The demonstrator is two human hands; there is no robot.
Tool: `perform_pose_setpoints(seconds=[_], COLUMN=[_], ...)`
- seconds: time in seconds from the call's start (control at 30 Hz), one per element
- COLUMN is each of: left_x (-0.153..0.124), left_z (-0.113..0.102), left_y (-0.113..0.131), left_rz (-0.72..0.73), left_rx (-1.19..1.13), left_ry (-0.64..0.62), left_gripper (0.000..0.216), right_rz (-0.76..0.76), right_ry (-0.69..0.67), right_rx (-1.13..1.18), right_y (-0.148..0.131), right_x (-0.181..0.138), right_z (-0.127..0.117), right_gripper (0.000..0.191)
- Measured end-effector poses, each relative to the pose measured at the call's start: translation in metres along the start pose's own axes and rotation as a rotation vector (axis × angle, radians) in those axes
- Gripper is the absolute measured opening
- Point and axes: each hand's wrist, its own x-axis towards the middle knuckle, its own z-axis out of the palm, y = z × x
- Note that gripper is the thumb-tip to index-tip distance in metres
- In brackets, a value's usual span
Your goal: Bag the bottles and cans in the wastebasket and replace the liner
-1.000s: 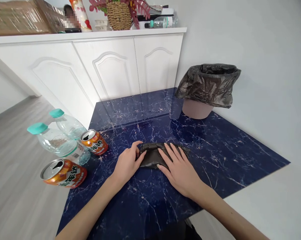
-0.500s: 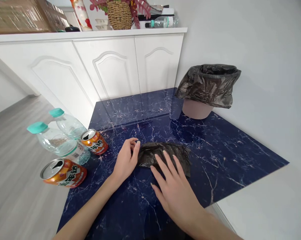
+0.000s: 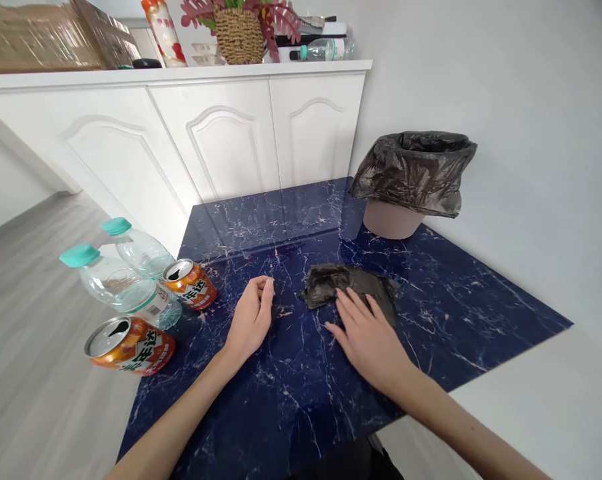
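A folded black plastic bag [image 3: 331, 283] lies crumpled on the dark blue marbled table [image 3: 291, 220]. My right hand [image 3: 371, 333] rests flat on the near side of the bag, its fingers stretched out. Left of the bag and apart from it, my left hand [image 3: 253, 313] is on the table, fingers curled in and thumb against them, with nothing visible in it. Nearest to that hand on the left is an orange drink can [image 3: 191, 285]. Another can [image 3: 131, 345] and two clear bottles with teal caps, one in front [image 3: 123, 287] and one behind [image 3: 141, 250], stand beside it.
A pinkish bin [image 3: 393, 219] lined with a black bag stands at the table's back right, close to the wall. Behind the table is a white cabinet [image 3: 231, 147]. On its top are a cardboard box [image 3: 35, 40], a woven plant basket [image 3: 239, 35] and a lying bottle [image 3: 325, 49].
The black bag has shifted right and away from me, its left part now bunched up. My right hand has moved right with it. My left hand, formerly at its left edge, is now apart from it.
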Motion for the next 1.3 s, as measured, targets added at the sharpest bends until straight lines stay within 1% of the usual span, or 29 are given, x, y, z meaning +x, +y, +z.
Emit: perform_pose_setpoints(seconds=[0.1,0.2,0.27,0.4,0.47,0.5,0.57,0.67,0.73,0.77,0.83,0.9,0.97,1.0,1.03,1.07,1.13,1.17,1.2,1.23,1.3], left_x=[0.0,-0.001,-0.001,-0.002,-0.002,-0.002,-0.002,-0.002,-0.001,-0.001,-0.001,-0.001,-0.002,-0.002,-0.002,-0.002,-0.002,-0.002,-0.002,-0.001,-0.002], left_z=[-0.001,0.0,0.0,0.0,0.0,0.0,0.001,0.002,0.002,0.002,0.002,0.001,0.001,0.001,0.001,0.001,0.002,0.002,0.002,0.002,0.001], left_y=[0.001,0.002,0.001,0.0,-0.001,-0.001,-0.001,-0.001,-0.001,-0.001,-0.001,-0.001,-0.001,-0.002,-0.002,-0.002,-0.002,-0.003,-0.003,-0.003,-0.003], left_rz=[-0.011,-0.005,-0.004,-0.001,0.002,0.003,0.005,0.01,0.013,0.015,0.016,0.018,0.02,0.024,0.031,0.04,0.062,0.071,0.078,0.084,0.094], left_rx=[0.001,0.004,0.004,0.013,0.02,0.022,0.027,0.036,0.04,0.042,0.046,0.05,0.058,0.066,0.076,0.086,0.104,0.111,0.116,0.118,0.116], left_ry=[-0.017,-0.026,-0.031,-0.031,-0.027,-0.025,-0.023,-0.021,-0.022,-0.024,-0.031,-0.038,-0.048,-0.051,-0.052,-0.054,-0.056,-0.058,-0.062,-0.066,-0.072], left_gripper=[0.048,0.048,0.048,0.049,0.049,0.049,0.048,0.048,0.048,0.048,0.049,0.049,0.048,0.048,0.048,0.047,0.045,0.044,0.043,0.043,0.041], right_rz=[-0.001,-0.041,-0.085,-0.095,-0.067,-0.034,0.043,0.209,0.286,0.296,0.316,0.386,0.463,0.486,0.494,0.488,0.437,0.372,0.306,0.243,0.127], right_ry=[0.033,0.043,0.037,0.058,0.064,0.066,0.075,0.194,0.289,0.308,0.264,0.139,0.017,-0.006,0.009,0.058,0.222,0.301,0.348,0.354,0.288], right_rx=[-0.016,-0.007,0.038,0.1,0.129,0.132,0.116,0.087,0.081,0.069,0.02,-0.04,-0.078,-0.087,-0.094,-0.099,-0.092,-0.073,-0.041,0.005,0.124], right_y=[0.051,0.112,0.155,0.237,0.268,0.279,0.291,0.287,0.278,0.274,0.269,0.268,0.266,0.264,0.258,0.251,0.227,0.212,0.196,0.18,0.15], right_x=[0.002,0.0,-0.004,-0.016,-0.025,-0.029,-0.036,-0.041,-0.039,-0.037,-0.03,-0.026,-0.023,-0.022,-0.02,-0.018,-0.011,-0.006,0.001,0.008,0.024], right_z=[0.0,-0.004,-0.01,-0.028,-0.041,-0.048,-0.062,-0.072,-0.067,-0.061,-0.043,-0.025,-0.011,-0.008,-0.008,-0.009,-0.017,-0.021,-0.025,-0.027,-0.026], right_gripper=[0.06,0.059,0.055,0.05,0.05,0.051,0.05,0.045,0.044,0.048,0.066,0.081,0.087,0.088,0.088,0.087,0.082,0.077,0.071,0.067,0.06])
